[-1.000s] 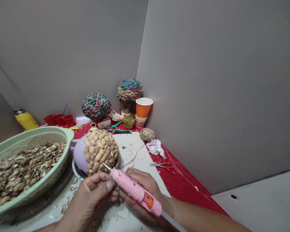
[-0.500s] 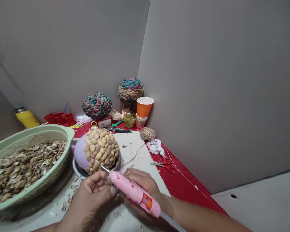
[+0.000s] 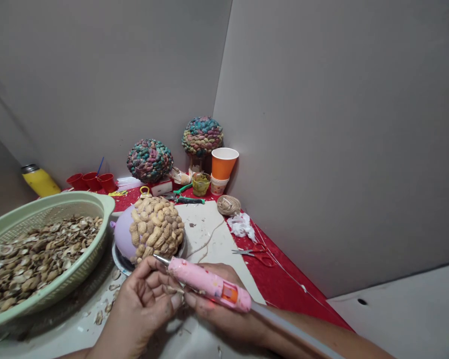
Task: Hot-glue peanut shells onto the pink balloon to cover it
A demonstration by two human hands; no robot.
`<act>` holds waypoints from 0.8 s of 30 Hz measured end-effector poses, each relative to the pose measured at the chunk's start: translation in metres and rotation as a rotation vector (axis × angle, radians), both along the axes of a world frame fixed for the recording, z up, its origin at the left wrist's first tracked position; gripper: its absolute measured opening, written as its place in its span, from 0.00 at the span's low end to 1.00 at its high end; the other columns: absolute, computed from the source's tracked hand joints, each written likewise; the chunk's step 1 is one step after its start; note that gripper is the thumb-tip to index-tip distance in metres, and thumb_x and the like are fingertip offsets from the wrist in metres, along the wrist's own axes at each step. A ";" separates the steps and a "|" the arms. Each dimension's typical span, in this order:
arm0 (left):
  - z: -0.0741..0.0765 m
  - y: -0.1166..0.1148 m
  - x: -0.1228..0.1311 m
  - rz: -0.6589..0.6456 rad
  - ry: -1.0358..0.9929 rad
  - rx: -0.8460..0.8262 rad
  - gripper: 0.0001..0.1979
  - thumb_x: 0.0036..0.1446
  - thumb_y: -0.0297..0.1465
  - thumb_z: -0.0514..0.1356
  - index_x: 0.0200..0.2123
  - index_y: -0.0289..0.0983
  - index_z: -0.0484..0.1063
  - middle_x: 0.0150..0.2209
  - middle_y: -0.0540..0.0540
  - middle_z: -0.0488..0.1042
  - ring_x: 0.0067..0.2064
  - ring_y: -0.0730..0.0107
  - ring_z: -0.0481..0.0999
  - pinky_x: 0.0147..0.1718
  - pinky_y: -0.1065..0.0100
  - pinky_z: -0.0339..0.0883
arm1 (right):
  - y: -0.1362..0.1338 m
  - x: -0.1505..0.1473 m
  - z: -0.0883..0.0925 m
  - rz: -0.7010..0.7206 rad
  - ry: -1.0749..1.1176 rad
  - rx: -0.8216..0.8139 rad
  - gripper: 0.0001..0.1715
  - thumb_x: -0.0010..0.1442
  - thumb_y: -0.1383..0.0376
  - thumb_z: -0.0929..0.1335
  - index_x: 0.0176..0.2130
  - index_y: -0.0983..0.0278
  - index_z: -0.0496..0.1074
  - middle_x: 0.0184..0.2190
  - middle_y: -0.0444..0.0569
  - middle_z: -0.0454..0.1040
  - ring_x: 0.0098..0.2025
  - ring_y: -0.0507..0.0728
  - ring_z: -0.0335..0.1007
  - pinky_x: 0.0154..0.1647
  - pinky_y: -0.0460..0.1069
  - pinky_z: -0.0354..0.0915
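My right hand (image 3: 224, 315) is closed around a pink hot glue gun (image 3: 198, 275), its metal tip pointing left and a glue stick (image 3: 284, 319) trailing from its back end. My left hand (image 3: 136, 304) is closed below the tip, a small piece of peanut shell (image 3: 174, 290) pinched between thumb and fingers. Just beyond both hands, a purple balloon (image 3: 125, 235) lies in a dish (image 3: 117, 262), its right side covered with peanut shells (image 3: 159, 227). The glue gun's tip appears in front of the lower shells; whether it touches them I cannot tell.
A green basket (image 3: 105, 219) full of shells stands left. Behind are two coloured shell balls (image 3: 149, 160), orange cup (image 3: 224, 164), green-handled pliers (image 3: 189, 200), twine (image 3: 228, 205) and red cups (image 3: 107, 183). Scissors (image 3: 256, 253) and crumpled white material (image 3: 241, 225) lie right.
The glue gun has tilted flatter, its back end swinging up and right. My left fingers have turned so that the shell piece shows between them.
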State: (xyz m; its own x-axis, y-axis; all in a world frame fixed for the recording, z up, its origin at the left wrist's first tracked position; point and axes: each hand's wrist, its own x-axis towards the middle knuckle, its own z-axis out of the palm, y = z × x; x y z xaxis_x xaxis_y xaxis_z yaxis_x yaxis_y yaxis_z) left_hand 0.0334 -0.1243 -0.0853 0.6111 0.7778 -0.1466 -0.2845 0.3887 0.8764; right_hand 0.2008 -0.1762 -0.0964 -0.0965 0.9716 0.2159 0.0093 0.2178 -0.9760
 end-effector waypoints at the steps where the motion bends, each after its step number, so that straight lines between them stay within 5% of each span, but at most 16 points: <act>1: 0.000 0.000 -0.001 0.002 0.005 0.028 0.18 0.46 0.29 0.73 0.37 0.39 0.67 0.31 0.50 0.76 0.32 0.72 0.76 0.34 0.71 0.71 | -0.001 -0.001 0.004 0.035 0.089 -0.038 0.09 0.58 0.60 0.70 0.33 0.64 0.70 0.25 0.43 0.66 0.26 0.50 0.58 0.27 0.45 0.62; 11: 0.001 -0.018 0.004 0.169 -0.074 0.297 0.12 0.51 0.29 0.69 0.32 0.40 0.68 0.28 0.52 0.75 0.29 0.74 0.75 0.33 0.72 0.70 | 0.010 0.001 -0.008 0.263 0.412 -0.566 0.29 0.37 0.47 0.78 0.24 0.67 0.69 0.17 0.40 0.67 0.14 0.45 0.58 0.11 0.39 0.54; 15: -0.001 -0.018 -0.002 0.134 -0.094 0.341 0.13 0.53 0.26 0.66 0.29 0.40 0.63 0.29 0.51 0.76 0.32 0.69 0.76 0.34 0.68 0.70 | 0.008 -0.002 -0.012 0.238 0.457 -0.510 0.28 0.41 0.47 0.78 0.25 0.68 0.70 0.18 0.42 0.69 0.14 0.44 0.59 0.12 0.39 0.54; 21: -0.004 -0.016 -0.019 0.053 0.006 0.358 0.13 0.53 0.24 0.66 0.27 0.39 0.63 0.31 0.49 0.77 0.31 0.70 0.76 0.31 0.71 0.70 | 0.006 0.002 -0.013 -0.011 0.639 -0.344 0.26 0.46 0.49 0.77 0.28 0.66 0.68 0.20 0.40 0.67 0.18 0.45 0.58 0.16 0.39 0.52; 24: 0.000 -0.020 -0.014 0.113 0.025 0.293 0.15 0.50 0.27 0.69 0.26 0.39 0.63 0.29 0.50 0.77 0.31 0.71 0.75 0.31 0.72 0.69 | 0.007 0.006 -0.010 -0.083 0.666 -0.244 0.24 0.50 0.50 0.76 0.28 0.65 0.68 0.22 0.41 0.67 0.21 0.46 0.60 0.20 0.40 0.55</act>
